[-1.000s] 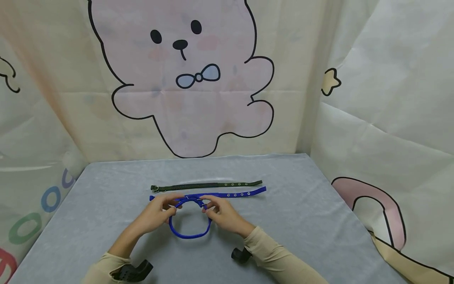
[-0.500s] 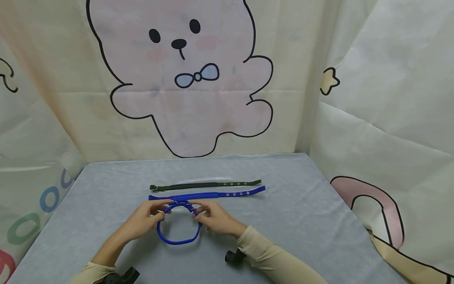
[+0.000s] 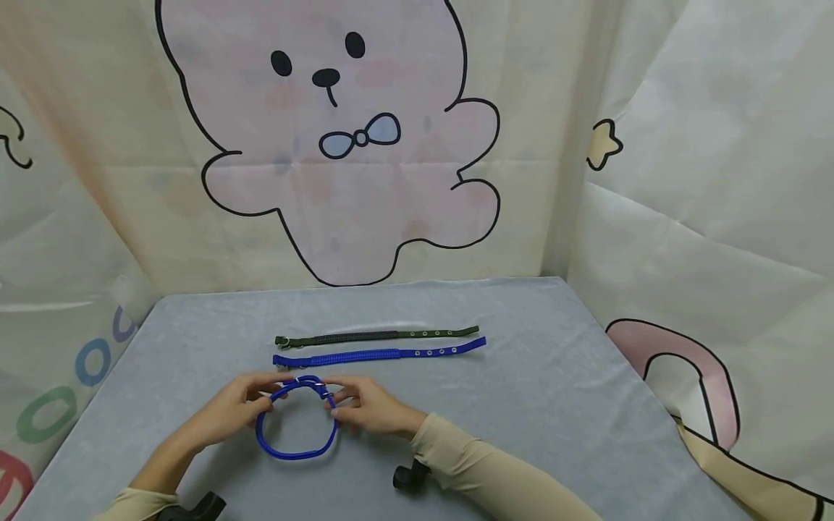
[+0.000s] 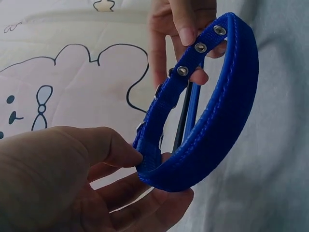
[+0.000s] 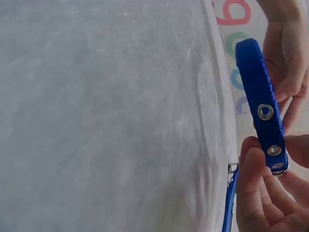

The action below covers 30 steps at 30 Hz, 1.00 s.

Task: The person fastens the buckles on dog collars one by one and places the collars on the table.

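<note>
A blue collar [image 3: 295,456], fastened into a loop, is held up over the table by both hands. My left hand [image 3: 228,409] pinches its left side between thumb and fingers; the left wrist view shows the padded band [image 4: 236,92] resting over the fingertips. On the buckle side, my right hand [image 3: 378,409] pinches the strap near its metal eyelets. These eyelets [image 5: 265,112] face the right wrist camera. Behind the loop lie a second blue collar [image 3: 355,357] and a dark green collar [image 3: 358,337], both straightened out and roughly parallel.
A grey cloth [image 3: 521,405] covers the table. Cream curtains with a printed bear [image 3: 365,195] hang behind it, and more printed fabric stands at both sides. Each wrist carries a black camera mount, such as the right one [image 3: 410,477].
Both hands have carried the looped collar left and slightly toward the body. It now sits apart from the flat blue collar in the head view. The flat collars stay put.
</note>
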{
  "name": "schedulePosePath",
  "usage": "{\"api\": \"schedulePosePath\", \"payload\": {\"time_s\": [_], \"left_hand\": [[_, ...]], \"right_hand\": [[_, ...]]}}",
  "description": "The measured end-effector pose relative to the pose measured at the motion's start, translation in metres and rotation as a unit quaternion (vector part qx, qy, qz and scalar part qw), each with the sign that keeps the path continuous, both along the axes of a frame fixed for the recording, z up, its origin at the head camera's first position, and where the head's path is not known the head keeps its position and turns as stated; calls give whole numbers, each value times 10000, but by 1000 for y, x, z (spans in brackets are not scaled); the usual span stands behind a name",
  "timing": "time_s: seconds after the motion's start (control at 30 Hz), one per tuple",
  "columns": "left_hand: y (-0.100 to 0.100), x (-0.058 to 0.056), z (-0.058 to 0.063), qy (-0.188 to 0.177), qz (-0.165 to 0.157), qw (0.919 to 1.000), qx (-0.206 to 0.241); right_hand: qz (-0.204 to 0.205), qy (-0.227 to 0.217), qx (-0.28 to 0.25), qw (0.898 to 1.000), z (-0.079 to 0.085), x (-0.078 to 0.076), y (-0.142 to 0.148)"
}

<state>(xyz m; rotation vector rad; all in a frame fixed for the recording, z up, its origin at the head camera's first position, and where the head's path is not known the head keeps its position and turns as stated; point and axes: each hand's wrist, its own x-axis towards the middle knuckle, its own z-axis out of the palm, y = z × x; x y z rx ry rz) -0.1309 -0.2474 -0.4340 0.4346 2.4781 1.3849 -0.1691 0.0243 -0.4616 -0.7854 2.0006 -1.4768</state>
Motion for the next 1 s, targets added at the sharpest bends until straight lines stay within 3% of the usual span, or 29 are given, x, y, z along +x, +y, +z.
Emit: {"api": "schedulePosePath", "payload": {"time_s": [0.2, 0.43, 0.7, 1.0], "left_hand": [[-18, 3, 2, -96, 46, 9998, -155], [-40, 2, 2, -165, -206, 9995, -156], [-57, 1, -4, -453, -306, 9983, -181], [-75, -1, -12, -321, -308, 9979, -474]], "right_hand": [[-82, -153, -12, 9998, 1, 3, -19], [17, -205, 178, 9996, 1, 6, -38], [62, -3, 484, 9988, -2, 7, -56], [-72, -434, 540, 9976, -7, 9, -79]]}}
